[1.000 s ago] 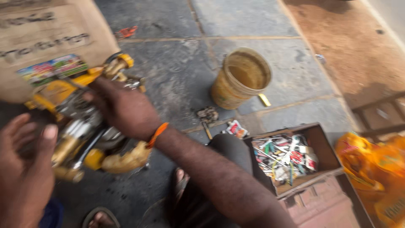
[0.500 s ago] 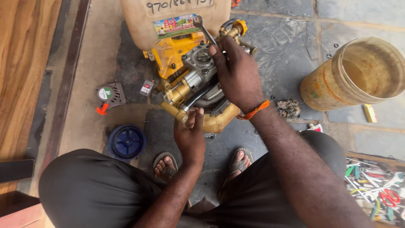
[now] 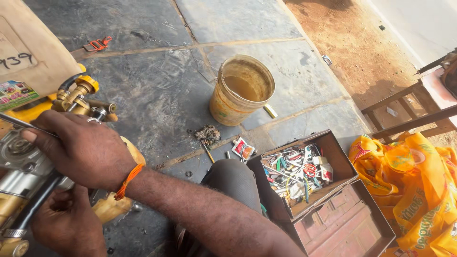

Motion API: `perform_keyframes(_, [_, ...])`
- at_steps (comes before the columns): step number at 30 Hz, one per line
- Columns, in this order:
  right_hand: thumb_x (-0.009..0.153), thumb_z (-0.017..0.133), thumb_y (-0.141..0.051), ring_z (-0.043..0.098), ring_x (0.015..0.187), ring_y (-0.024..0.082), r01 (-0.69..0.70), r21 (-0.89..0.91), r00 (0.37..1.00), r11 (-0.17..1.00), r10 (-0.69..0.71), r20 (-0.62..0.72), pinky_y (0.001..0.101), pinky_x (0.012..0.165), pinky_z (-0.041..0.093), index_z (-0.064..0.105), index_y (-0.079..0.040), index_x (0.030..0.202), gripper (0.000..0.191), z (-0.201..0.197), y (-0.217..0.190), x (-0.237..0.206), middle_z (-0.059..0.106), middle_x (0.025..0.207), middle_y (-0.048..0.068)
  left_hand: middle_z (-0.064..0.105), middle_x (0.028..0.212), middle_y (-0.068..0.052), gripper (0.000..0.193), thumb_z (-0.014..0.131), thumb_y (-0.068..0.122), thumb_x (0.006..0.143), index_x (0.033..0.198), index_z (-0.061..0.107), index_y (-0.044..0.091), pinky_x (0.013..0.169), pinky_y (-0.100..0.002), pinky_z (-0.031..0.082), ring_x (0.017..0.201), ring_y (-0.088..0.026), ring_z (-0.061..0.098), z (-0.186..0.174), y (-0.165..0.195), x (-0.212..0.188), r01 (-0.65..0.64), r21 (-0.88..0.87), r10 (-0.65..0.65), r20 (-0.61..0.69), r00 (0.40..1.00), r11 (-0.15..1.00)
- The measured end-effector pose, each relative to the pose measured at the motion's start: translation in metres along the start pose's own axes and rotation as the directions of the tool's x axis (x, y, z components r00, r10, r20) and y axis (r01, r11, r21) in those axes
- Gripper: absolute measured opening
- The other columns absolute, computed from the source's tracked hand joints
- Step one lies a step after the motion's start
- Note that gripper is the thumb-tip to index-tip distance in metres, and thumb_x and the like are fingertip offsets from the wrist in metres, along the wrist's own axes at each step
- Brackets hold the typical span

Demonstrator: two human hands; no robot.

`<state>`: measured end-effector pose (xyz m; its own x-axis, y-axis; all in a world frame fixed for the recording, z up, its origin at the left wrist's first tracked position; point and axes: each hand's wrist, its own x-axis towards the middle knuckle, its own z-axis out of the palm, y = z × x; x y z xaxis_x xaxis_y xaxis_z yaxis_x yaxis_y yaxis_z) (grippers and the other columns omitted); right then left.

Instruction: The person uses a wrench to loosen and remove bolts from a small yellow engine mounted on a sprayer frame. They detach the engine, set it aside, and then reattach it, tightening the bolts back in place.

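A yellow and brass motor pump with a beige tank lies on the stone floor at the left. My right hand, with an orange thread on the wrist, rests over the pump's metal body and grips a thin metal rod that runs off to the left. My left hand sits below it at the bottom left, fingers closed around a dark hose or tube on the pump. What lies under both palms is hidden.
A dirty yellow bucket holding brown liquid stands at the centre. An open metal toolbox with several tools is at the lower right, beside an orange cloth bag. Wooden furniture legs stand at the right. My knee is between.
The view has swung right and closer, so the bucket and toolbox come into sight. My right hand stays on the pump; my left hand has shifted lower onto the dark tube.
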<state>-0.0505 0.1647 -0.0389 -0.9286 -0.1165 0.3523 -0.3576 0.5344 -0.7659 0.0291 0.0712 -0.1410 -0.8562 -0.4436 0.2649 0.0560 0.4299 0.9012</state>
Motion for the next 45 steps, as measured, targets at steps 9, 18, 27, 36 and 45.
perform_keyframes(9, [0.11, 0.046, -0.05, 0.074, 0.089, 0.024, 0.003, -0.012, 1.0, 1.0, -0.003, -0.018, 0.0387, 0.076, 0.06, 0.061, -0.011, 0.112, 0.042, 0.008, 0.008, 0.001, 0.07, 0.09, 0.007, 0.067, 0.079, -0.01, 0.029, 0.085, 0.006, 0.107, 0.09, 0.063, -0.004, 0.063, -0.022, 0.05, 0.068, -0.012, 0.065, 0.001, -0.025, -0.001, -0.103, 0.082, 0.098, 0.059, 0.993, 0.991])
perform_keyframes(18, [0.109, 0.048, -0.048, 0.074, 0.088, 0.026, 0.003, 0.026, 1.0, 1.0, -0.003, -0.011, 0.0398, 0.076, 0.059, 0.062, -0.01, 0.11, 0.041, -0.001, -0.001, 0.001, 0.07, 0.089, 0.008, 0.068, 0.08, -0.011, 0.023, 0.084, 0.005, 0.102, 0.093, 0.067, -0.007, 0.062, -0.026, 0.047, 0.069, -0.014, 0.062, 0.001, -0.007, 0.002, -0.046, 0.109, 0.044, 0.014, 0.999, 0.993])
perform_keyframes(27, [0.111, 0.049, -0.045, 0.073, 0.088, 0.025, 0.039, -0.01, 0.999, 0.999, -0.039, -0.033, 0.0389, 0.075, 0.058, 0.062, -0.009, 0.108, 0.039, 0.0, -0.002, -0.001, 0.068, 0.088, 0.007, 0.069, 0.082, -0.012, 0.023, 0.083, 0.005, 0.105, 0.095, 0.066, -0.006, 0.062, -0.025, 0.047, 0.068, -0.012, 0.063, 0.001, -0.009, -0.002, -0.06, 0.063, 0.058, 0.026, 0.998, 0.996])
perform_keyframes(36, [0.112, 0.048, -0.044, 0.073, 0.089, 0.025, 0.054, -0.008, 0.998, 0.999, -0.054, -0.024, 0.0394, 0.077, 0.059, 0.061, -0.009, 0.11, 0.038, -0.002, -0.003, 0.001, 0.067, 0.089, 0.008, 0.067, 0.081, -0.014, 0.018, 0.081, -0.001, 0.096, 0.092, 0.063, -0.006, 0.063, -0.028, 0.049, 0.071, -0.016, 0.064, -0.002, -0.001, 0.0, -0.03, 0.042, 0.029, 0.022, 0.999, 0.999])
perform_keyframes(45, [0.111, 0.049, -0.042, 0.073, 0.089, 0.028, 0.027, -0.037, 0.999, 0.999, -0.028, -0.019, 0.0418, 0.077, 0.058, 0.061, -0.009, 0.112, 0.036, -0.008, -0.009, 0.003, 0.067, 0.091, 0.01, 0.071, 0.085, -0.012, 0.016, 0.079, 0.001, 0.099, 0.091, 0.066, -0.006, 0.07, -0.025, 0.055, 0.074, -0.015, 0.069, 0.001, 0.0, -0.003, -0.053, 0.024, 0.052, 0.019, 0.998, 0.998])
